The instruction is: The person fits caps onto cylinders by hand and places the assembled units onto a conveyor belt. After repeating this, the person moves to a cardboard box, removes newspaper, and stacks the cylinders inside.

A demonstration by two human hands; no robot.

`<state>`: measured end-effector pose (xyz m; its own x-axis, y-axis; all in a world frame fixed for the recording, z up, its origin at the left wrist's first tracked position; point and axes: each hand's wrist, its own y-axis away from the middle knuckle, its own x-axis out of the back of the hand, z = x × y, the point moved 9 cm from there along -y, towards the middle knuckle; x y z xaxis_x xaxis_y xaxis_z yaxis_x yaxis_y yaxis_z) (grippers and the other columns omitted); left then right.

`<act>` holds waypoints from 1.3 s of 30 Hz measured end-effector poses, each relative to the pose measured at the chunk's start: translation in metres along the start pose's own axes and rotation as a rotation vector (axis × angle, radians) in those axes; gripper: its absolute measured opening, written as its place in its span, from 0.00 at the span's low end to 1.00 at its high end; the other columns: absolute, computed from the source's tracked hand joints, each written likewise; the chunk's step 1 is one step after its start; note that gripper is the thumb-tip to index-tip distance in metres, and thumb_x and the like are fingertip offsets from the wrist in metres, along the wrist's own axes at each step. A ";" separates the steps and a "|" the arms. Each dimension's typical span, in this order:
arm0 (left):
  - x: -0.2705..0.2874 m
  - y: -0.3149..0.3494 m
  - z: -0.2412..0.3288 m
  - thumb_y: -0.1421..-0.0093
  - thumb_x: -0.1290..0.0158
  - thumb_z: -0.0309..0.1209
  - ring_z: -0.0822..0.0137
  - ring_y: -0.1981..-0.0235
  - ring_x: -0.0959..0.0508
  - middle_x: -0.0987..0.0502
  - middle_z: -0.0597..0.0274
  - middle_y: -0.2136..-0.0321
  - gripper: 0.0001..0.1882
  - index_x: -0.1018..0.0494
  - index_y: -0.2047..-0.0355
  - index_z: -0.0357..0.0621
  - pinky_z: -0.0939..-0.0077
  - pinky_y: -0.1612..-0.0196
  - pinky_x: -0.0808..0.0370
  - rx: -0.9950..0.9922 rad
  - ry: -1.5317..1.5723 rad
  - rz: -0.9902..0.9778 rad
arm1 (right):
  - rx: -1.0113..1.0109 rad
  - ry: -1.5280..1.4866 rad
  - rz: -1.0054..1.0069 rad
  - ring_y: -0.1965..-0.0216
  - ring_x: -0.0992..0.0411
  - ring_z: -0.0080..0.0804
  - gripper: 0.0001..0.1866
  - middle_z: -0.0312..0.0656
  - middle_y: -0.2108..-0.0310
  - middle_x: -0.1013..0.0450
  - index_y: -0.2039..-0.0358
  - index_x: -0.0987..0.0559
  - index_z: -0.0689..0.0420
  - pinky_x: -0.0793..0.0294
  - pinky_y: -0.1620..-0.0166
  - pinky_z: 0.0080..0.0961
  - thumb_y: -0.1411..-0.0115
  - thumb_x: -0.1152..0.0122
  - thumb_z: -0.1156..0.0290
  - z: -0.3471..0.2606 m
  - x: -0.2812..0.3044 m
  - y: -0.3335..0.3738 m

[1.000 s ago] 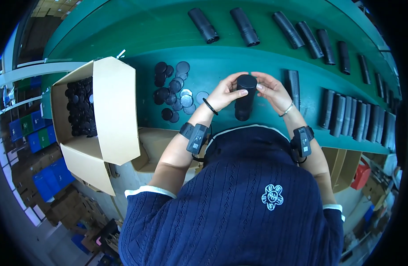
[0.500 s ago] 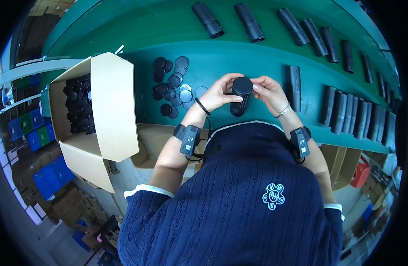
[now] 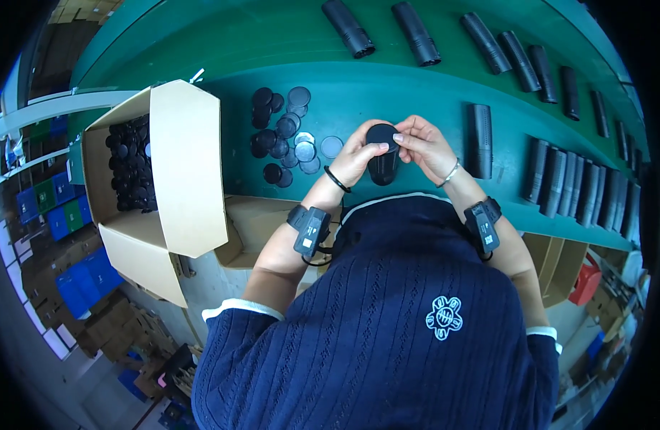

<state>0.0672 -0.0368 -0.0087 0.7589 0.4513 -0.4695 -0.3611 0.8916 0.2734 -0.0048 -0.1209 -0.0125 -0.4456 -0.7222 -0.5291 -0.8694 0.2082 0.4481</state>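
A black ribbed cylinder point(image 3: 383, 170) stands tilted between my hands, just in front of my chest. A round black cap point(image 3: 381, 135) covers its upper end. My left hand point(image 3: 356, 155) is closed round the cylinder, its thumb resting by the cap's front edge. On the other side, my right hand point(image 3: 427, 149) pinches the cap's rim with thumb and fingers. Left of my hands, several loose black and grey discs point(image 3: 279, 147) lie scattered on the green table. A single black cylinder point(image 3: 480, 142) lies just to the right.
An open cardboard box point(image 3: 190, 172) full of black discs point(image 3: 131, 161) stands at the left. Several black cylinders point(image 3: 570, 183) lie in a row at the right. More cylinders point(image 3: 416, 34) lie spaced along the green strip point(image 3: 272, 39) at the back.
My left thumb has risen from the cylinder's side to the cap's edge, and my right fingers have come further over the rim. The cylinders on the back strip have shifted right.
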 end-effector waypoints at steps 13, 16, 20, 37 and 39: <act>0.032 -0.046 -0.007 0.55 0.34 0.26 0.64 0.49 0.32 0.35 0.55 0.50 0.45 0.50 0.41 0.40 0.67 0.47 0.33 0.018 -0.224 0.153 | 0.201 0.410 0.275 0.65 0.29 0.22 0.13 0.35 0.67 0.28 0.54 0.25 0.57 0.29 0.62 0.19 0.39 0.45 0.69 -0.043 0.060 0.007; 0.086 -0.093 0.059 0.59 0.35 0.23 0.59 0.55 0.29 0.33 0.52 0.57 0.49 0.54 0.41 0.39 0.60 0.55 0.27 0.015 -0.118 0.353 | 0.387 0.995 0.660 0.66 0.29 0.27 0.16 0.39 0.68 0.27 0.56 0.24 0.57 0.29 0.61 0.22 0.46 0.38 0.69 -0.078 0.143 0.043; 0.181 -0.164 0.105 0.59 0.37 0.20 0.54 0.57 0.26 0.32 0.47 0.57 0.50 0.57 0.40 0.40 0.57 0.59 0.24 0.072 -0.415 0.535 | 0.288 1.473 0.962 0.59 0.32 0.49 0.32 0.53 0.61 0.31 0.49 0.30 0.56 0.32 0.56 0.39 0.54 0.32 0.60 -0.075 0.197 0.090; 0.135 -0.191 0.162 0.60 0.43 0.09 0.65 0.45 0.35 0.37 0.60 0.46 0.49 0.53 0.38 0.41 0.69 0.44 0.34 -0.241 -0.101 -0.032 | 0.142 0.833 0.830 0.60 0.29 0.33 0.38 0.51 0.59 0.30 0.44 0.40 0.67 0.28 0.57 0.27 0.54 0.32 0.73 -0.019 0.223 0.084; 0.154 -0.206 0.153 0.60 0.40 0.12 0.63 0.44 0.35 0.38 0.57 0.44 0.49 0.53 0.38 0.38 0.68 0.43 0.36 -0.213 -0.170 0.072 | 0.179 0.789 0.817 0.59 0.29 0.34 0.38 0.52 0.58 0.30 0.44 0.40 0.67 0.29 0.56 0.27 0.54 0.32 0.73 -0.014 0.226 0.080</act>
<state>0.3415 -0.1563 -0.0086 0.8004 0.5172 -0.3031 -0.5098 0.8533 0.1098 -0.1716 -0.2766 -0.0863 -0.6874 -0.5277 0.4991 -0.4287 0.8494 0.3078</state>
